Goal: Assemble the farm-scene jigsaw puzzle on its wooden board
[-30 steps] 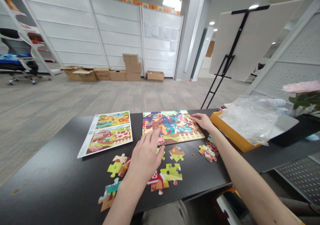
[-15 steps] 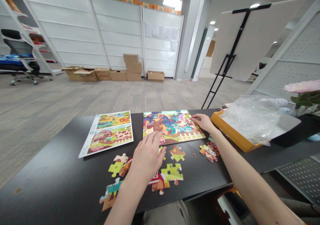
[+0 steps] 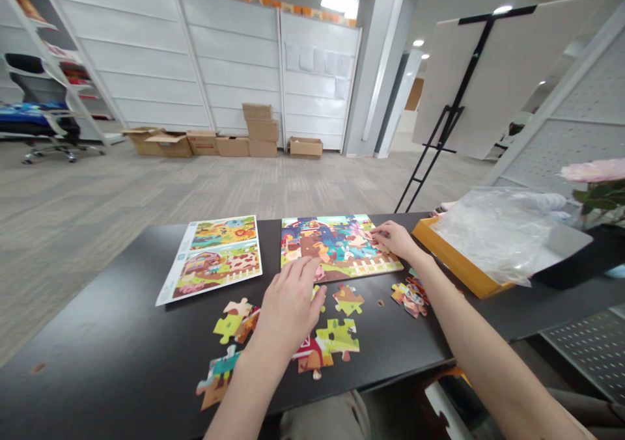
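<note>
A jigsaw puzzle board [image 3: 359, 269] with a farm picture and a white fence lies on the dark table. My left hand [image 3: 291, 306] rests at its near left edge, palm down, with fingers stretched out and nothing held. At the board's right side, my right hand [image 3: 394, 239] pinches a puzzle piece, mostly hidden by the fingers, against the picture. Loose puzzle pieces lie around my left hand: a green and brown one [image 3: 348, 300], a green one [image 3: 338, 337] and a teal and brown one [image 3: 218, 378]. More pieces [image 3: 410, 297] are heaped beside my right forearm.
A printed picture sheet [image 3: 215, 264] lies left of the board. On the right stands a yellow box [image 3: 459, 261] holding clear plastic wrapping [image 3: 493, 232], beside a dark pot with a pink flower [image 3: 593, 170]. An easel [image 3: 439, 134] and cardboard boxes [image 3: 232, 146] are beyond the table.
The view has shifted slightly. My right hand stays at the board's right side, its fingertips moving only a little; my left hand has kept its place.
</note>
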Available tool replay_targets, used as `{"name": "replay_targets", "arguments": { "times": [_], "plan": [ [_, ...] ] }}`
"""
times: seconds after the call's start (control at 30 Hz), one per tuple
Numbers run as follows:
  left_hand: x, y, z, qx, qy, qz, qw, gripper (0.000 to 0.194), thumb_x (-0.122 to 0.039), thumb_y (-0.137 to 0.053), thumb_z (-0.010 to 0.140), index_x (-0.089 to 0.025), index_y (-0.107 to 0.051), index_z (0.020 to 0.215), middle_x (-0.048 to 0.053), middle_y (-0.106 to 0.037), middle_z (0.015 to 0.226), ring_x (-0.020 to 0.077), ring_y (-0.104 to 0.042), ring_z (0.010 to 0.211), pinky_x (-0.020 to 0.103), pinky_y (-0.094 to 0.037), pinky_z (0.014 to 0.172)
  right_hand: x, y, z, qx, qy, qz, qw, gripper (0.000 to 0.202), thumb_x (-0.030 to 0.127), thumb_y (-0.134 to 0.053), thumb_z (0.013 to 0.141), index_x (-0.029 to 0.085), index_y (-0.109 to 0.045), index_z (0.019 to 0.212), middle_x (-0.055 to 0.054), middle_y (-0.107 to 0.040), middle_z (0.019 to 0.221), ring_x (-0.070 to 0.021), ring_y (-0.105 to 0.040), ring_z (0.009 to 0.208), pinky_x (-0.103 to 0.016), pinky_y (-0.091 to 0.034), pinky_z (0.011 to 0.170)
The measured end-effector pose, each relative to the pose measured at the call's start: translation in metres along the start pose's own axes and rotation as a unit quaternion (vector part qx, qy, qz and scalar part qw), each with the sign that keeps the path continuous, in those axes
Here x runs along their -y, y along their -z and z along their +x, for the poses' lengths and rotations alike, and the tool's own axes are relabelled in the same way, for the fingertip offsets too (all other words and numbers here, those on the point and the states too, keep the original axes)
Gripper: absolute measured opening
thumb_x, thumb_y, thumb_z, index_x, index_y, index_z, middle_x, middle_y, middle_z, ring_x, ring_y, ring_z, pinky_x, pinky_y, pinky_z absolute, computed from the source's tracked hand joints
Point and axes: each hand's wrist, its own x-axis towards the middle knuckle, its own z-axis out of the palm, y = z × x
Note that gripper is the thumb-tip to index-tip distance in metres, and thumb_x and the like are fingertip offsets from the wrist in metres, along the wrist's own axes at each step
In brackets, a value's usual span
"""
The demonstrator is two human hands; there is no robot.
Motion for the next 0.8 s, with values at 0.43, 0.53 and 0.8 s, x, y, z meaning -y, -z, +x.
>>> {"name": "replay_targets", "arguments": {
  "times": [0.43,0.53,0.8],
  "plan": [
    [0.002,0.005,0.001,0.004,0.003,0.022,1.000,0.035,-0.026,-0.053,0.095,-0.020,-0.056,0.130,0.011,-0.065,0.129,0.0265,-0.060,0.118,0.041,-0.053,0.096,-0.012,0.002,0.000,-0.046,-0.009,0.027,0.999,0.024,0.033,-0.057,0.092,0.022,-0.078,0.095,-0.007,-0.075,0.093,-0.0227,-0.068,0.083,-0.034,-0.053,0.078],
    [0.006,0.007,0.001,0.000,0.008,0.020,1.000,0.033,-0.027,-0.054,0.095,-0.020,-0.058,0.127,0.011,-0.065,0.129,0.0270,-0.060,0.120,0.041,-0.053,0.097,-0.009,0.003,-0.001,-0.022,0.004,0.028,0.999,0.023,0.038,-0.064,0.087,0.021,-0.078,0.093,-0.007,-0.073,0.087,-0.0203,-0.066,0.074,-0.032,-0.052,0.072],
    [0.030,0.026,-0.001,0.006,0.052,0.037,0.998,0.028,-0.024,-0.052,0.096,-0.019,-0.062,0.122,0.010,-0.069,0.124,0.0274,-0.065,0.113,0.043,-0.053,0.095,-0.006,0.001,-0.002,0.010,-0.017,0.034,0.999,0.025,0.040,-0.065,0.084,0.021,-0.079,0.092,-0.006,-0.072,0.082,-0.0188,-0.064,0.066,-0.031,-0.051,0.066]
  ]
}}
